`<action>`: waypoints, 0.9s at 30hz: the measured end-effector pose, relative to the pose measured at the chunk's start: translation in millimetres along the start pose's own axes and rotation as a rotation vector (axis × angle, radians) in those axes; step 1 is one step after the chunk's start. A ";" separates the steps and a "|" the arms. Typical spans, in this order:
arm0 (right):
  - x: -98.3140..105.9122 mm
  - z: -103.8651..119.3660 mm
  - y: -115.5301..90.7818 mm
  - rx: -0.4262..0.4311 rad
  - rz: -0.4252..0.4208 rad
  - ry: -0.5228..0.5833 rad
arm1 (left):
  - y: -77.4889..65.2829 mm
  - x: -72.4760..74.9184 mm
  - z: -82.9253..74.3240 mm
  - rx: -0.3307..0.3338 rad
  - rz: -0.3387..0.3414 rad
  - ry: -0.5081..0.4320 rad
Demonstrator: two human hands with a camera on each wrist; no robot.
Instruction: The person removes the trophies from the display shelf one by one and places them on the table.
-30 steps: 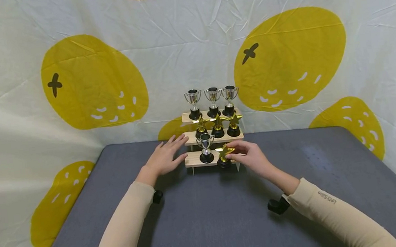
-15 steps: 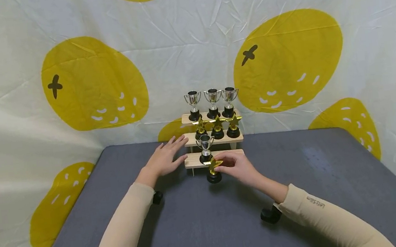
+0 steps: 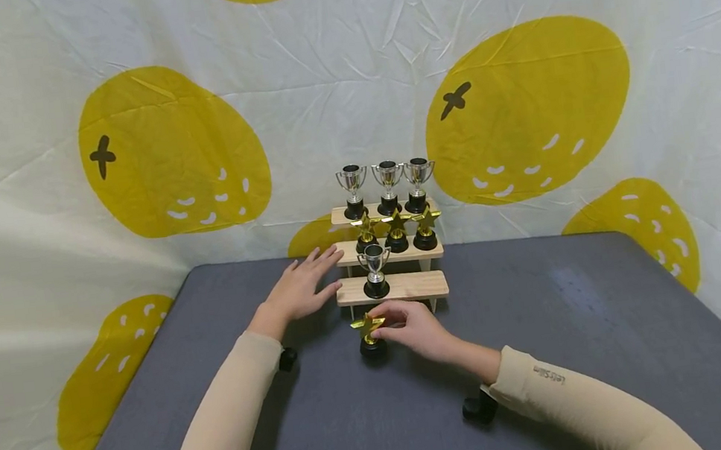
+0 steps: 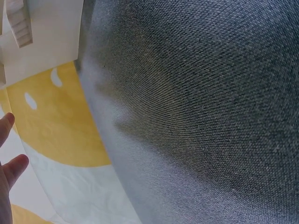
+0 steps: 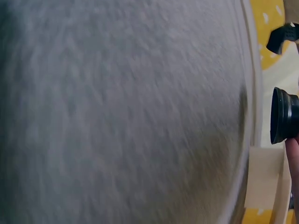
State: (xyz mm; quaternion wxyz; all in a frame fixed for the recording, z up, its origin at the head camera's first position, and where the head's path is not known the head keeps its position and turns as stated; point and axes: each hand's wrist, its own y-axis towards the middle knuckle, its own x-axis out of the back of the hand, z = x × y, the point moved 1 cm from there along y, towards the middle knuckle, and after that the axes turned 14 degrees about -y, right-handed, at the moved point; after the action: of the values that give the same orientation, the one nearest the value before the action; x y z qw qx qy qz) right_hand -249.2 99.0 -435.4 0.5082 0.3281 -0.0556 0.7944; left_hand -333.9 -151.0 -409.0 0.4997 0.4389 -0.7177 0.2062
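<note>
In the head view my right hand (image 3: 414, 329) pinches a gold star trophy (image 3: 368, 327) with a round black base, upright in front of the wooden display stand (image 3: 415, 285). The right wrist view catches just its black base (image 5: 284, 115) and a finger at the edge. My left hand (image 3: 303, 286) lies with fingers spread at the stand's left side, fingertips right at the lower two steps. One silver cup trophy (image 3: 375, 271) stands on the lowest step. Gold star trophies (image 3: 396, 232) line the middle step, and silver cups (image 3: 389, 185) line the top.
The stand sits near the back of a table with a dark grey cloth (image 3: 346, 437). Behind it hangs a white curtain (image 3: 340, 55) with large yellow fruit prints. A black wrist camera (image 3: 480, 409) is strapped below my right sleeve.
My right hand has taken the gold star trophy off the right part of the lowest step, bringing it toward me and to the left. My left hand has stayed in place.
</note>
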 end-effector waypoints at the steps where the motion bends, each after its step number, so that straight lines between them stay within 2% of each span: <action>1: -2.5 0.2 0.0 0.004 0.008 0.001 | 0.0 0.2 -0.1 0.001 0.001 0.000; 10: -20.2 3.2 3.4 0.001 0.017 -0.005 | -0.3 0.0 -1.0 0.001 0.000 -0.001; 27: -32.7 9.0 15.3 -0.061 0.000 -0.002 | 0.8 -0.8 0.5 -0.001 0.002 -0.004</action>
State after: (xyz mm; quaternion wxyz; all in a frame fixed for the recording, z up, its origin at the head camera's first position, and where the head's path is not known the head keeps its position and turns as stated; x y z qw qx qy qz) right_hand -249.2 62.7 -443.6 0.5178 0.3134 -0.0804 0.7920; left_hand -334.8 -150.6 -409.8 0.4982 0.4386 -0.7193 0.2052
